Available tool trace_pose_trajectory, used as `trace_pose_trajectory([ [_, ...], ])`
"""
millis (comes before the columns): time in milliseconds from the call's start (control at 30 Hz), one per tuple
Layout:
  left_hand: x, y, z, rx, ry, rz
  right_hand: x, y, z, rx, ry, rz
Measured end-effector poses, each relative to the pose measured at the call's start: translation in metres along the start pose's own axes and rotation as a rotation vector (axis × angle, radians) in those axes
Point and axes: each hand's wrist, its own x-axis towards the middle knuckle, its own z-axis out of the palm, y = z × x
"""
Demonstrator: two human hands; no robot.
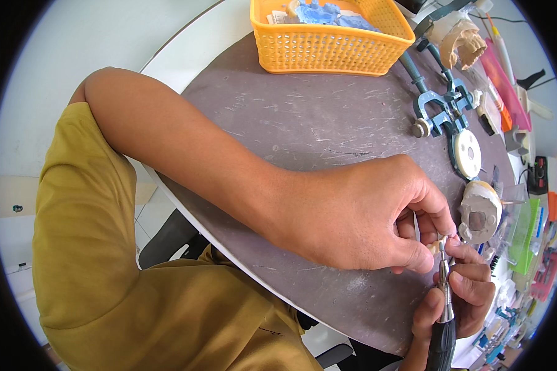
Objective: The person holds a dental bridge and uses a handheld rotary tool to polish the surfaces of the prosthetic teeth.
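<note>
Your cloth sleeve is mustard-yellow; your slim pen-shaped handpiece, silver and black. You have a hole-patterned yellow-orange plastic basket and a curved grey-brown tabletop streaked with pale scratches.

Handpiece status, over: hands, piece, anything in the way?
Left hand holding small pale piece, partly hidden. Right hand gripping handpiece, tip at piece. Plaster model nearby, not between them.

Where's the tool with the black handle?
In the head view, the tool is at lower right, in the right hand, its tip by the left hand.
</note>
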Motion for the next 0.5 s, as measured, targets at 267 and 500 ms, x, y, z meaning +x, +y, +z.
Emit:
trace_pose_trajectory([
  [267, 0.0001, -0.0042, 0.0012, -0.017, 0.002, 0.06, -0.0056, -0.0074, -0.0017, 0.02, 0.057, 0.103],
  [500, 0.0004, -0.0035, 0.0008, -0.02, 0.004, 0.051, -0.0043, -0.0001, 0.0012, 0.046, 0.041, 0.029],
])
